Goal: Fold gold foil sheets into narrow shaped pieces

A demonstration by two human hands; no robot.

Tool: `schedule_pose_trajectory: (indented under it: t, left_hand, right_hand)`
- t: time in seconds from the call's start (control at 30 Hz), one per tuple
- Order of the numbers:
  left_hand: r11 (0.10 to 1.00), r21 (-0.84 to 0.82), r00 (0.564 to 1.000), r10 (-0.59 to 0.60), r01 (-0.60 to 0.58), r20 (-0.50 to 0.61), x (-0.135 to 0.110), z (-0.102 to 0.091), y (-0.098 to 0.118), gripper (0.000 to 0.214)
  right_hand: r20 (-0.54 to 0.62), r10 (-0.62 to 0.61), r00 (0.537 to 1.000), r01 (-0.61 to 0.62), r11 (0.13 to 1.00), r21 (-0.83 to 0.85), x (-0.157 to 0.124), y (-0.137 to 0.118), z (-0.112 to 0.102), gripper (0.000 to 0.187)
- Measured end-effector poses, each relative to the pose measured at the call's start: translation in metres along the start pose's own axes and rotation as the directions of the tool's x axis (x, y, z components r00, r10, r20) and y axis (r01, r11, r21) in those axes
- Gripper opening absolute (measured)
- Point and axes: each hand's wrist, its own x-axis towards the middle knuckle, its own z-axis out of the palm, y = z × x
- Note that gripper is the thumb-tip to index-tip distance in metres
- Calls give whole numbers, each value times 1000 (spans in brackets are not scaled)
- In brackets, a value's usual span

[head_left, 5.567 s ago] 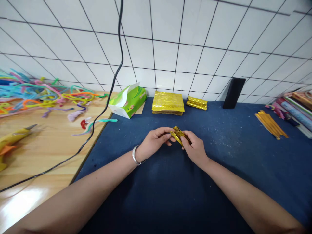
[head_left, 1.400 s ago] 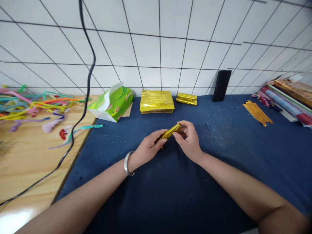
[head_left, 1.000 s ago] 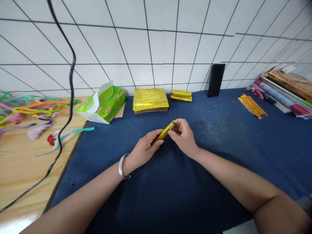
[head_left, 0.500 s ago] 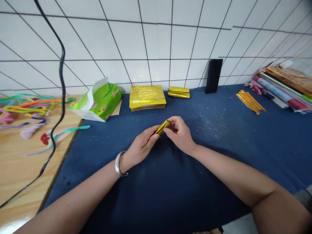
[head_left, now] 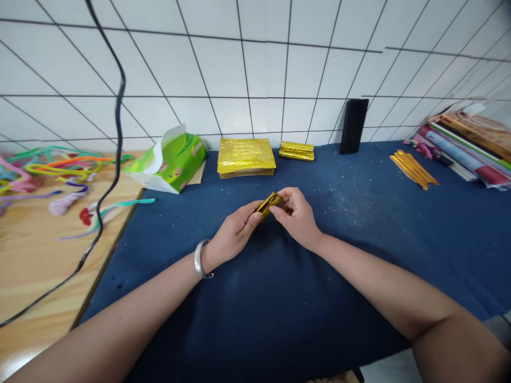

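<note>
Left grip (head_left: 233, 232) and right grip (head_left: 298, 221) are both closed on one bit of gold foil (head_left: 268, 204), seen from the head. It is between the hands, over the blue table (head_left: 247, 319), on the near side of the gold stack (head_left: 246, 156). The foil is folded long and thin, with a dark gap in it. It looks thin, so a hard pinch could squash or tear it. If the right grip slips, the fold could pop open. If the hands pull unevenly, the foil could twist and get a crooked crease. I cannot tell how tight the pinch is, as some fingers are hidden.

Left arm (head_left: 131, 316) comes in from the low left, with a silver bangle (head_left: 198, 259) on the wrist; its thumb lies on the foil's near side. Right arm (head_left: 371, 274) comes in from the low right, bent at the elbow, pinching the right end.
</note>
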Motion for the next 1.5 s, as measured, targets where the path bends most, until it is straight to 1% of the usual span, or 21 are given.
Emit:
schedule_pose_trajectory:
  t: [0.27, 0.43, 0.6, 0.73, 0.83, 1.0, 1.17, 1.4, 1.5]
  left_hand:
    - [1000, 1, 999, 27, -27, -46, -1, 0, 1, 38]
    - [994, 85, 995, 72, -66, -67, 0, -1, 2, 36]
    - [981, 169, 992, 105, -91, -76, -1, -1, -1, 35]
    - [968, 222, 987, 140, -120, -76, -1, 0, -4, 34]
    - [964, 239, 986, 144, -119, -88, -1, 0, -5, 35]
    - [962, 262, 984, 118, -79, -136, -3, -1, -8, 35]
    - [943, 332, 983, 73, -14, -167, -4, -2, -11, 37]
    - [862, 500, 987, 2, 81, -162, -6, -2, -8, 37]
    - [832, 547, 988, -8, 91, -153, -6, -2, -6, 37]
  right_hand:
    - [2, 38, 999, -38, 999, 23, 0, 2, 0, 26]
    - [10, 56, 998, -57, 998, 33, 0, -1, 1, 26]
    - [8, 76, 997, -76, 997, 26, 0, -1, 1, 27]
    - [29, 77, 997, -77, 997, 22, -1, -2, 1, 26]
    - [46, 64, 997, -66, 997, 43, -1, -5, 1, 24]
    - [83, 31, 996, -38, 996, 87, -1, -8, 1, 22]
    - [86, 21, 996, -26, 998, 64, -1, -6, 1, 21]
    - [97, 13, 995, -15, 1000, 25, -2, -2, 2, 20]
    - [101, 8, 995, -9, 1000, 16, -2, -2, 2, 19]
